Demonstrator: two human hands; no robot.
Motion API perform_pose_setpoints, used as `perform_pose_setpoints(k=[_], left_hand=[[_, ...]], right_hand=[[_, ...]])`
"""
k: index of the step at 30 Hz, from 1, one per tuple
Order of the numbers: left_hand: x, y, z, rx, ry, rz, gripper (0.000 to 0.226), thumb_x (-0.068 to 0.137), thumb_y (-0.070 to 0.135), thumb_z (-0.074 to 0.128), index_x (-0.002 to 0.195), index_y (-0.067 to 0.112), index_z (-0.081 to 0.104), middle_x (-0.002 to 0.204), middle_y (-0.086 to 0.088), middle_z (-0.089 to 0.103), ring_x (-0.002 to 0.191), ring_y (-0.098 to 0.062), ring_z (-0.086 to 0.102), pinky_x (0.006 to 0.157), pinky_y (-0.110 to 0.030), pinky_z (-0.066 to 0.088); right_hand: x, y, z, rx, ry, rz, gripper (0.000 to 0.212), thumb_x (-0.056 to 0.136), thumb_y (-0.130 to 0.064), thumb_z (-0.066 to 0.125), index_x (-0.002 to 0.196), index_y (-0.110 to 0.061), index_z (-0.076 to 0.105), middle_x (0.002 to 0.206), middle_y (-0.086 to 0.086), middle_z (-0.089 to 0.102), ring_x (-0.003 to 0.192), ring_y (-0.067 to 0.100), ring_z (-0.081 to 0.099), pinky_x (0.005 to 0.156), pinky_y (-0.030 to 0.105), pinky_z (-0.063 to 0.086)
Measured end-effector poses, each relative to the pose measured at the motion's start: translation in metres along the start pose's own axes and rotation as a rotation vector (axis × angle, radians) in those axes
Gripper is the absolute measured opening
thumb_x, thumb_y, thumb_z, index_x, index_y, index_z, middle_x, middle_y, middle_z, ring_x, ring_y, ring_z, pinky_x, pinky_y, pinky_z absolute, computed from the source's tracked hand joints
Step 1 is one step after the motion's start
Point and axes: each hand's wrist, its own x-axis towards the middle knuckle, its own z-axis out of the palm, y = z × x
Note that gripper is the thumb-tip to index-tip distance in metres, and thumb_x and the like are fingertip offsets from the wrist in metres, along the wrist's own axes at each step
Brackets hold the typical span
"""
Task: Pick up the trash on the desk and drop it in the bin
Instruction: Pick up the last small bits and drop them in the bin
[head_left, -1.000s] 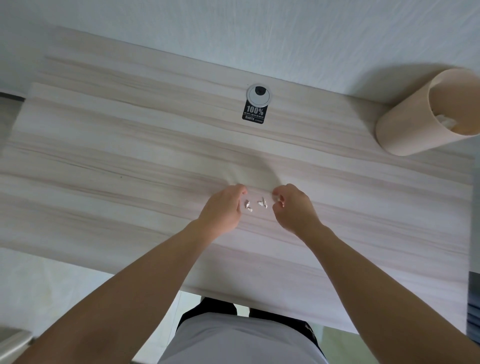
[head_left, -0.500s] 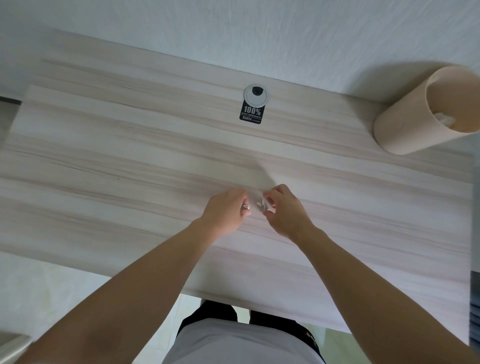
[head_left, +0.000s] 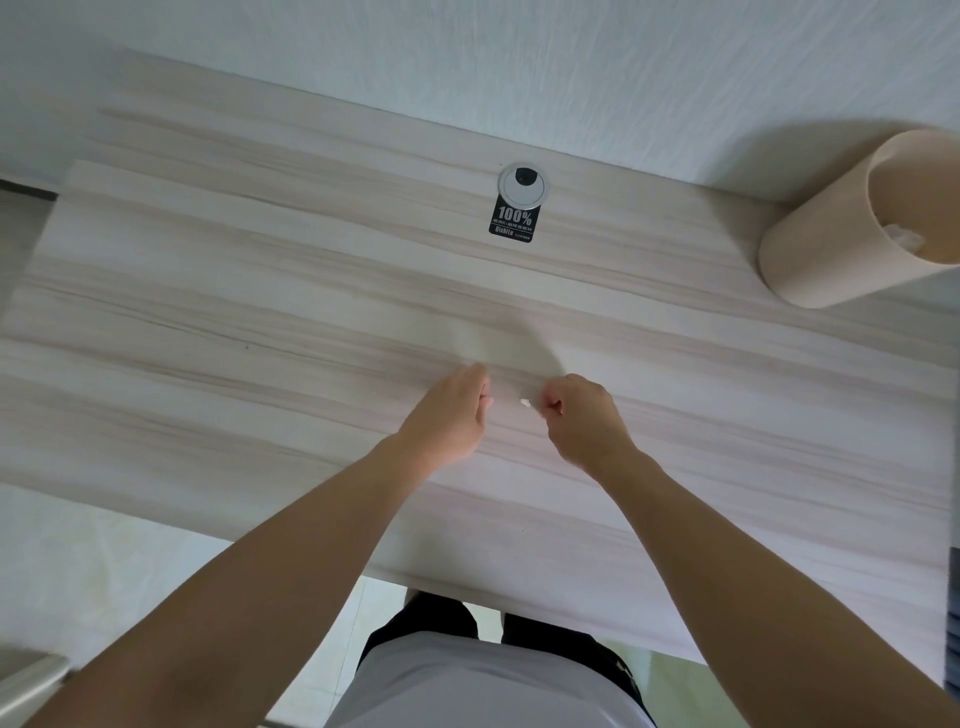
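Observation:
On the pale wood-grain desk (head_left: 260, 291) my two hands are close together near the middle. My right hand (head_left: 584, 423) is curled, and its fingertips pinch a tiny white scrap of trash (head_left: 524, 401) that sticks out to the left. My left hand (head_left: 449, 418) sits a little to the left, fingers curled inward over a second scrap that is hidden inside it. No other scrap lies on the desk between them. The beige round bin (head_left: 831, 249) stands at the desk's far right corner, well away from both hands.
White crumpled trash (head_left: 906, 240) lies inside the bin. A silver cable grommet (head_left: 522, 183) with a black sticker (head_left: 511, 221) is at the back centre. A white wall runs behind the desk; floor shows to the left.
Two scraps lay on the desk between my hands a second ago. Each hand closed on one, and my hands have drawn slightly apart; the desk between them is bare.

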Motion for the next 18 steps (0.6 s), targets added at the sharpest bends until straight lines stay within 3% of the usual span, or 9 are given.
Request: perform_pose_setpoints(k=[3,6,10,14,18], left_hand=[[-0.002,-0.001,-0.001,-0.027,0.015,-0.003,0.019,0.084,-0.003,0.043,0.080,0.015,0.039,0.074,-0.008,0.049,0.067,-0.030,0.045,0.060,-0.041,0.038],[-0.004,-0.004,0.003,-0.042,0.039,0.021,0.017,0.085,-0.003,0.041,0.088,0.012,0.048,0.078,-0.004,0.052,0.070,-0.027,0.046,0.064,-0.037,0.040],[-0.004,-0.007,0.009,-0.063,0.076,0.031,0.020,0.088,-0.002,0.041,0.099,0.007,0.055,0.089,-0.008,0.059,0.080,-0.029,0.055,0.071,-0.036,0.044],[-0.005,-0.008,0.010,-0.061,0.075,0.025,0.022,0.087,-0.002,0.041,0.101,0.008,0.056,0.094,-0.007,0.060,0.085,-0.030,0.057,0.075,-0.041,0.048],[-0.008,-0.010,0.009,-0.042,0.079,0.013,0.024,0.086,-0.004,0.042,0.101,0.009,0.056,0.098,-0.005,0.060,0.087,-0.029,0.057,0.076,-0.040,0.048]], right_hand=[[-0.004,0.002,-0.006,0.126,0.036,0.084,0.017,0.088,-0.005,0.050,0.086,-0.016,0.063,0.083,-0.003,0.064,0.077,0.018,0.059,0.067,0.031,0.051],[-0.005,0.002,-0.013,0.267,0.064,0.162,0.018,0.091,-0.008,0.052,0.096,-0.020,0.065,0.085,-0.007,0.065,0.077,0.012,0.060,0.066,0.021,0.045],[-0.004,0.002,-0.019,0.246,0.064,0.165,0.026,0.093,-0.008,0.045,0.105,-0.018,0.065,0.091,-0.005,0.062,0.079,0.012,0.056,0.067,0.022,0.041],[-0.004,0.002,-0.017,0.338,0.050,0.207,0.030,0.090,-0.005,0.042,0.102,-0.019,0.065,0.091,-0.005,0.062,0.078,0.011,0.058,0.058,0.018,0.040],[-0.004,0.002,-0.017,0.512,0.091,0.285,0.039,0.079,0.004,0.036,0.084,-0.020,0.065,0.083,-0.002,0.066,0.075,0.016,0.060,0.055,0.022,0.041]])
